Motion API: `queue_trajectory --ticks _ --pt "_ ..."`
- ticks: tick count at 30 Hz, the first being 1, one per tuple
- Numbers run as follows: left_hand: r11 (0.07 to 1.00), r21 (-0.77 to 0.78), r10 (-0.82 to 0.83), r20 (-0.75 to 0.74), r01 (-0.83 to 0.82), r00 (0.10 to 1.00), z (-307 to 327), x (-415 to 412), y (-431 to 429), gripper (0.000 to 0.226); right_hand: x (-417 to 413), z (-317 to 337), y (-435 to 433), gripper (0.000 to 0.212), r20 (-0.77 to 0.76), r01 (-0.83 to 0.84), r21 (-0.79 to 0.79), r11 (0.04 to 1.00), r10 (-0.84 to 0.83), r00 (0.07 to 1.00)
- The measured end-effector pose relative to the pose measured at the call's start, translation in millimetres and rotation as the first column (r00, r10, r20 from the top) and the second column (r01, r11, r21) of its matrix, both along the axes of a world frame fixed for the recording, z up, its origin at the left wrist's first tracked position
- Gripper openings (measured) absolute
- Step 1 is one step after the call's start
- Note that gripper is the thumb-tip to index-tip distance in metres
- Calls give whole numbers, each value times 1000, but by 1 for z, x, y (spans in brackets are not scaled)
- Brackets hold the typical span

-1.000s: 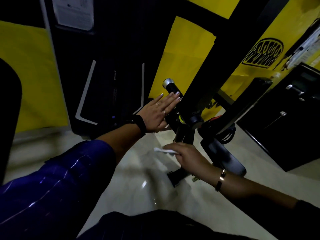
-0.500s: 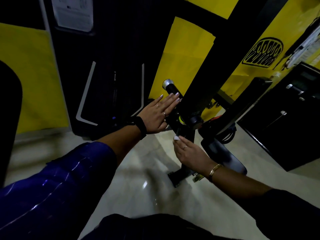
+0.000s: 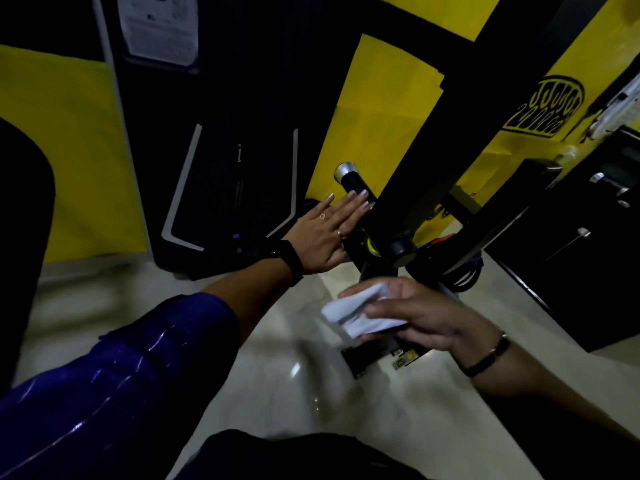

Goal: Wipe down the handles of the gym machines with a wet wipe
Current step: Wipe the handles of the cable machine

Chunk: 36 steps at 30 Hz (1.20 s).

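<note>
The left hand (image 3: 323, 233) is laid flat, fingers straight and together, against the black cylindrical machine handle (image 3: 354, 184) with a silver end cap; the fingertips are seen touching the grip just below the cap. The crumpled white wet wipe (image 3: 356, 313) is pinched between thumb and fingers of the right hand (image 3: 426, 317), which is blurred; it is held below the handle and apart from it, above the pale glossy floor (image 3: 277, 375). A black band (image 3: 291, 259) is worn on the left wrist; a thin bracelet (image 3: 488, 355) on the right.
</note>
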<state>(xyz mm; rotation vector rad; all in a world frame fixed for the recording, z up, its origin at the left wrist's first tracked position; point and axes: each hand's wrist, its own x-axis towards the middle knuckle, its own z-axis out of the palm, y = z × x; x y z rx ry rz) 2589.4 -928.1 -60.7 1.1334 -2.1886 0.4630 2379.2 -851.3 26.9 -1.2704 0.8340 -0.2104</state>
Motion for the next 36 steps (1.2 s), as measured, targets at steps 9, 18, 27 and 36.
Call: queue_trajectory --ticks 9,18,27,36 --pt "999 9 -38 -28 38 999 5 5 1 60 -82 64 -84 19 126 333 -316 889 -308 943" --pt "993 -59 -98 -14 97 995 7 7 -4 68 -4 87 -165 39 174 226 -624 748 -149 973" --pt "975 -80 -204 40 206 978 10 15 -14 70 85 97 -188 48 -580 -568 -789 -235 -20 814" --pt "966 -119 -212 149 231 966 7 24 -19 67 86 83 -211 55 -835 -766 -549 -334 230 499"
